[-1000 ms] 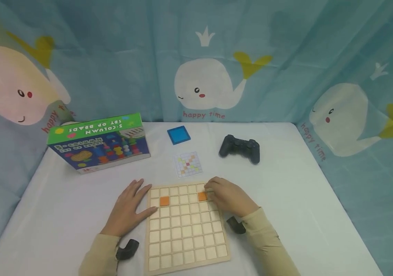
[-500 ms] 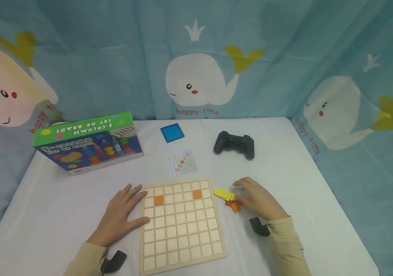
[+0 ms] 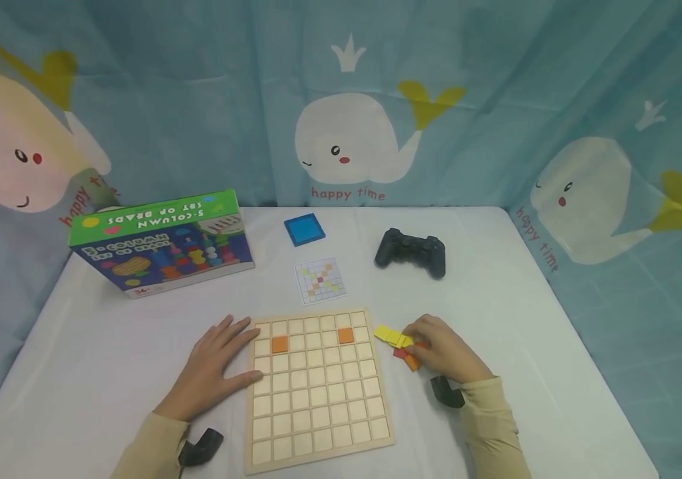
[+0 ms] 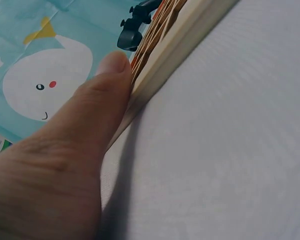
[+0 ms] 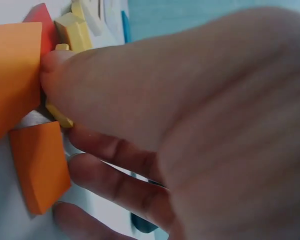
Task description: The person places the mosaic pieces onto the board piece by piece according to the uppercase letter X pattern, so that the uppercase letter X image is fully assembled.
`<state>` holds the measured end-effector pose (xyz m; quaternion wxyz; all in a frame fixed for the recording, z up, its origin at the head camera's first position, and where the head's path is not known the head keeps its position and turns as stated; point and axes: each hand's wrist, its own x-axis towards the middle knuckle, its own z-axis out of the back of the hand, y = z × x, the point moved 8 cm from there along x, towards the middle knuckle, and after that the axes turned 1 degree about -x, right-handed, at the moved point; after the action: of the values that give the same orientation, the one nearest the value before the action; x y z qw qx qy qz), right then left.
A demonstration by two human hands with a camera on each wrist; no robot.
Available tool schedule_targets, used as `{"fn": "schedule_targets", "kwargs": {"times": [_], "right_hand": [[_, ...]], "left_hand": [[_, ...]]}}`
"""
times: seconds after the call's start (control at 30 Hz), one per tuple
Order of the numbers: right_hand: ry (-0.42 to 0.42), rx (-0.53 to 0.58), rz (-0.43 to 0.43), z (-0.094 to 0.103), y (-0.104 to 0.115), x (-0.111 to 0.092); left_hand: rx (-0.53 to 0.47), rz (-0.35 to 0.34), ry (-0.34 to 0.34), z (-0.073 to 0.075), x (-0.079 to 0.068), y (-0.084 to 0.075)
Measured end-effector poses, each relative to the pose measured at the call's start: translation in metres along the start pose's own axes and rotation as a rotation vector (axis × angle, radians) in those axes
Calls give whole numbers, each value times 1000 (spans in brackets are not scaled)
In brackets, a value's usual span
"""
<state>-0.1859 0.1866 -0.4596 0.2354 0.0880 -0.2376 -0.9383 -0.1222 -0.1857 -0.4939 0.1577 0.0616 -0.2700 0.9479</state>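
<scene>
My left hand lies spread at the left edge of a wooden grid board, index fingertip and thumb tip on its rim. In the left wrist view, the thumb reaches the board's edge. Two orange square tiles, one on the left and one on the right, sit in the board's second row. Right of the board, my right hand reaches with bent fingers into a small pile of yellow tiles, orange tiles and a red tile. I cannot tell whether it pinches one.
A printed pattern card lies behind the board, with a blue square tray beyond it. A black game controller is at the back right. The bead-set box stands at the back left, before a whale-print curtain.
My right hand has left the board's upper right, uncovering the right orange tile, and moved right to the loose tiles, where its fingers have drawn in. The left hand stays at the board's edge.
</scene>
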Motion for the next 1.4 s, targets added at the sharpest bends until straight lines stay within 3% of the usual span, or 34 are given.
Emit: {"fn": "schedule_targets", "kwargs": {"times": [0.6,0.9,1.03,1.17,1.4], "right_hand": [[-6,-25,-42,0,-3,2],[-88,-31,-59,16,-5,-1],[-135,-12,19,24,10,-1],[-126,-13,130,21,35,8],[-170,-194,501,-4,99,25]], "left_hand": [[15,-9,-8,7,-2,0],[16,-4,-10,9,-4,1],[4,-6,-9,7,-5,-1],[3,-8,-8,4,-4,-1],[2,-23,-16,2,-2,-3]]}}
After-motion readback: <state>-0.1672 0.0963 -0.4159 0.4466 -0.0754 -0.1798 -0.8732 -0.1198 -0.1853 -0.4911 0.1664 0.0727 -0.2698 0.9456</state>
